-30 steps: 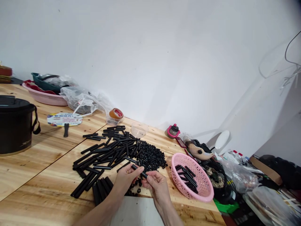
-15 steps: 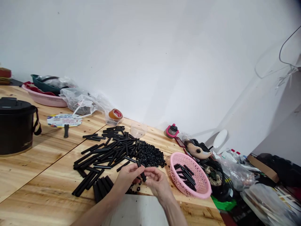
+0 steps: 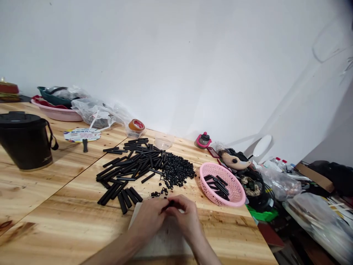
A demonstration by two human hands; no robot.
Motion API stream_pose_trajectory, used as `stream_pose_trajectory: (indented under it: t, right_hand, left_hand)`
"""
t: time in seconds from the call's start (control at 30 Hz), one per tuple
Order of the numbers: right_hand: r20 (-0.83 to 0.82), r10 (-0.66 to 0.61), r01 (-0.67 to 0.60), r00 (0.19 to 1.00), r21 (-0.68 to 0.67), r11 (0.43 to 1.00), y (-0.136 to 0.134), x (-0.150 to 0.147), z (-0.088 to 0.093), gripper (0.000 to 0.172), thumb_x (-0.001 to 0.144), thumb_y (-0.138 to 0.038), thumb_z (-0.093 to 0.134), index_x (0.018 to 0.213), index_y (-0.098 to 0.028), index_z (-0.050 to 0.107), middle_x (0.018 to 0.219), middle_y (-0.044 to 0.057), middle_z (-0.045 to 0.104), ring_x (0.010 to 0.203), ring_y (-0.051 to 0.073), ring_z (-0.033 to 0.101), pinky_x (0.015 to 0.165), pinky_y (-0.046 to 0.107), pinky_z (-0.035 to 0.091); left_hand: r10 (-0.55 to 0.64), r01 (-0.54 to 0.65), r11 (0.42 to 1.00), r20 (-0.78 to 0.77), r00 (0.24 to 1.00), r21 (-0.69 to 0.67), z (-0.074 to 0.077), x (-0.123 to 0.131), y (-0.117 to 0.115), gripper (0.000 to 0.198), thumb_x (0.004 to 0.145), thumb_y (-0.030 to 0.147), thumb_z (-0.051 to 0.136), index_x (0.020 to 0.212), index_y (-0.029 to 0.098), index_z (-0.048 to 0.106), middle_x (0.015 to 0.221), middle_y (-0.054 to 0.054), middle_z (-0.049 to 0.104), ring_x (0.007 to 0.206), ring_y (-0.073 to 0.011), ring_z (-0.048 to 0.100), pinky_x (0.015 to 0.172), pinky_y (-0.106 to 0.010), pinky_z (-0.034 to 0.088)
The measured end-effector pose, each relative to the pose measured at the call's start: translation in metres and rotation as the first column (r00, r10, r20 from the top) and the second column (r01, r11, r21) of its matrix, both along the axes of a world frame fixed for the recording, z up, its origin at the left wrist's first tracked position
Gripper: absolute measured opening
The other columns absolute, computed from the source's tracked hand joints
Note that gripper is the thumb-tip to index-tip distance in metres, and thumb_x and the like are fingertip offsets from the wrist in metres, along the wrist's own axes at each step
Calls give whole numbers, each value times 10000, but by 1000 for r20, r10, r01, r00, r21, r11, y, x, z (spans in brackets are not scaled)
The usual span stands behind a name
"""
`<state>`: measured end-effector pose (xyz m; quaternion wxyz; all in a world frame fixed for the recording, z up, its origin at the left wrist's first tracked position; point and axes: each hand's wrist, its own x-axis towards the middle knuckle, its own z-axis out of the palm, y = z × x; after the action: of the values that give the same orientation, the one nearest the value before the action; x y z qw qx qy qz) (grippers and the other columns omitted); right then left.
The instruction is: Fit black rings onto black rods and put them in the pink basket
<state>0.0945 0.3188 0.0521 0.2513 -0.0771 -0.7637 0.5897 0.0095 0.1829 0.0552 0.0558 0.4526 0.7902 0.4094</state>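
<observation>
My left hand (image 3: 150, 217) and my right hand (image 3: 184, 213) meet above a whitish board (image 3: 168, 239) at the table's front. Their fingers are closed around a black tube (image 3: 170, 203), of which only a dark bit shows between the fingertips. Just beyond my hands lie a few loose small black pieces (image 3: 160, 193). Behind these is a heap of the same small black pieces (image 3: 178, 169), with a spread of black tubes (image 3: 138, 162) to its left. A short row of thicker-looking black tubes (image 3: 127, 198) lies nearer my left wrist.
On the right, a pink basket (image 3: 239, 191) holds several black tubes. A black lidded bucket (image 3: 27, 143) and a paddle fan (image 3: 82, 135) stand left. Tape (image 3: 136, 125), a clear tub (image 3: 164, 141) and a pink-rimmed bottle (image 3: 203, 140) are along the wall. Clutter lies beyond the right edge.
Both hands have come back toward me with the black tube, away from the heap and over the whitish board. The tube, plainly visible before, is now mostly covered by my fingers.
</observation>
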Motion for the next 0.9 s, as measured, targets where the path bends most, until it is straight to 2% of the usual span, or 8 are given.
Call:
stream_pose_trajectory:
  t: [0.17,0.4,0.47,0.57,0.67,0.77,0.83,0.9]
  right_hand:
    - [1,46,-46,999,-3,999,-4,2,-12,232,696,-102,723,875,-232,792,847,38,717,802,215,658,739,305,535]
    - [10,115,-115,993,27,993,-8,6,-10,229,754,-129,691,937,-236,777,960,55,744,926,250,676,847,344,528]
    - [0,83,-83,997,53,995,-3,11,-4,196,787,-177,679,953,-230,769,971,65,754,921,256,684,865,368,528]
    - [-56,-84,91,995,147,985,29,22,20,219,883,-291,595,1035,-222,737,1054,93,742,959,263,680,878,395,527]
    - [-153,-245,284,957,341,896,84,29,44,298,891,-375,582,1101,-199,698,1092,122,723,1018,284,656,902,431,514]
    - [-186,-394,432,900,503,749,125,29,50,432,859,-413,609,1222,-180,645,1190,155,682,1117,329,613,984,527,449]
    - [-283,-404,490,870,585,647,129,24,44,501,834,-403,650,1277,-173,612,1290,166,625,1237,346,531,1061,552,372]
    - [-327,-298,441,897,620,648,113,17,33,412,880,-352,611,1262,-199,627,1296,145,624,1233,312,537,1053,502,399]
  left_hand:
    - [19,-18,999,20,1000,-47,-20,4,-6,300,758,78,479,866,217,722,881,-61,747,869,-236,663,741,-285,418]
    - [57,-59,994,-28,998,-95,-15,12,-8,290,808,109,518,980,219,723,971,-68,736,932,-250,639,803,-315,439]
    - [57,-63,994,-66,996,-91,-11,16,-13,310,809,127,565,1062,240,704,1042,-59,721,1024,-263,598,878,-340,434]
    - [51,-53,998,-110,993,-15,-4,8,-28,321,854,184,583,1152,265,670,1136,-41,699,1117,-252,547,963,-349,417]
    - [123,-124,992,-200,972,9,4,-23,-48,314,918,184,477,1149,232,684,1149,-62,704,1109,-246,545,930,-343,436]
    - [196,-242,961,-291,936,-131,10,-63,-59,310,945,216,436,1080,221,715,1125,-66,716,1055,-262,551,895,-351,424]
    - [223,-294,935,-316,922,-198,13,-84,-56,299,945,250,438,1047,220,718,1063,-74,727,1003,-272,567,823,-342,427]
    - [229,-306,925,-315,921,-224,12,-99,-46,261,923,261,471,987,228,722,991,-76,732,973,-277,581,768,-328,421]
